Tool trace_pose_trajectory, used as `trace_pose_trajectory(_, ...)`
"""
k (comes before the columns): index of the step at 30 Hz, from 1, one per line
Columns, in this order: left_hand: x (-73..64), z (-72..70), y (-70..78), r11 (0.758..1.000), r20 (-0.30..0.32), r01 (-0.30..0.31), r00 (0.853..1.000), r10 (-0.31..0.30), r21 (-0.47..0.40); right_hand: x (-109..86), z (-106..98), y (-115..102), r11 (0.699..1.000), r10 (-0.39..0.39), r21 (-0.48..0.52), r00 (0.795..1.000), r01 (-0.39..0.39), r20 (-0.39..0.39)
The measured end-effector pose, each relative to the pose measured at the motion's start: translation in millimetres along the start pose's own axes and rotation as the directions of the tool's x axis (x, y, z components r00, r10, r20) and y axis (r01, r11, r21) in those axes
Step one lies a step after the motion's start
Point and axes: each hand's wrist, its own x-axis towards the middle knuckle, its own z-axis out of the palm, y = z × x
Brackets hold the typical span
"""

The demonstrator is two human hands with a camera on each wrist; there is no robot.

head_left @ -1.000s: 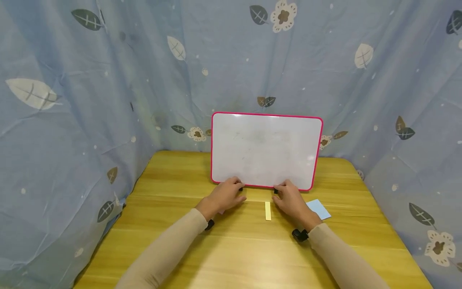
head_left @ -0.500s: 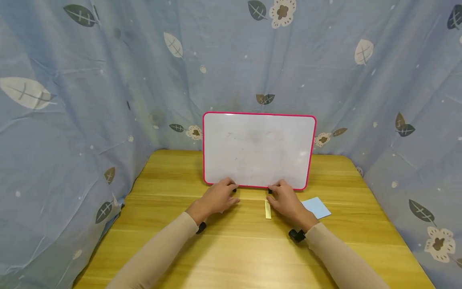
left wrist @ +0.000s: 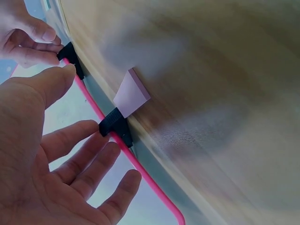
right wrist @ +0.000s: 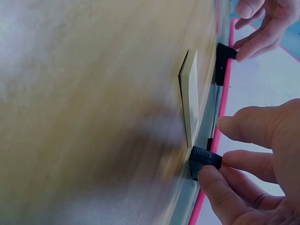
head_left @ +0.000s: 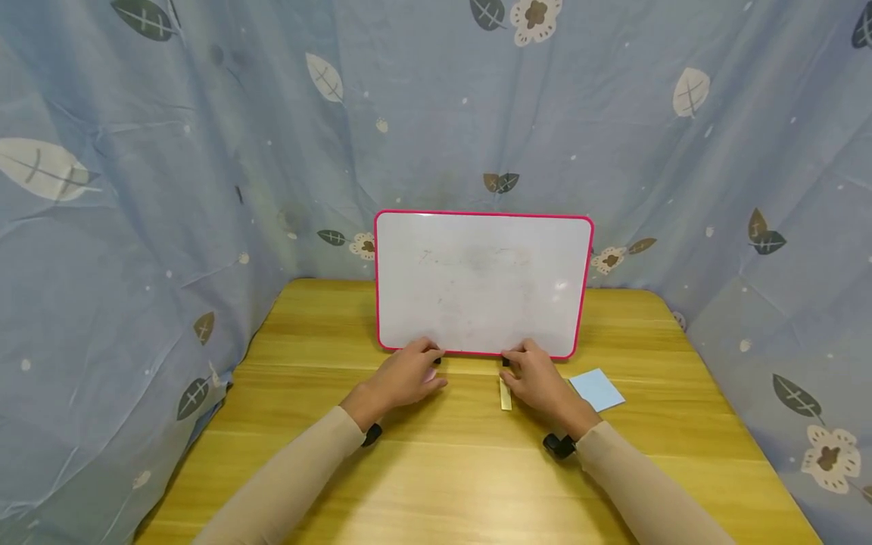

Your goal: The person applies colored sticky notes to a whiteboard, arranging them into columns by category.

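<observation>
A whiteboard with a pink frame stands upright, leaning back slightly, on black feet at its lower edge. My left hand touches the left foot with its index fingertip; the thumb is held apart and the other fingers spread along the board's front. At the right foot, my right hand rests its index and middle fingertips, with the thumb away from it. A small pink note pad lies by the left foot, partly hidden by the left hand in the head view. A narrow yellow note pad lies beside the right fingers.
A light blue square note pad lies right of the right hand. Everything is on a yellow wood-grain table. Blue patterned curtains enclose the back and both sides.
The whiteboard has slid left across the table, with both hands moving along at its feet. The yellow pad is now partly covered by the right hand, and more of the blue pad shows.
</observation>
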Motion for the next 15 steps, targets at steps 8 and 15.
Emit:
trace_pose_trajectory(8,-9.8,-2.7,3.1,0.999,0.004,0.003,1.0,-0.003,-0.045,-2.6,-3,-7,0.997,0.078,0.011,0.994,-0.079,0.071)
trace_pose_trajectory(15,-12.1,-2.2,1.9,1.0,-0.002,-0.003,1.0,0.003,-0.023,-2.9,-3,-8,0.998,0.06,0.026,0.996,-0.062,0.072)
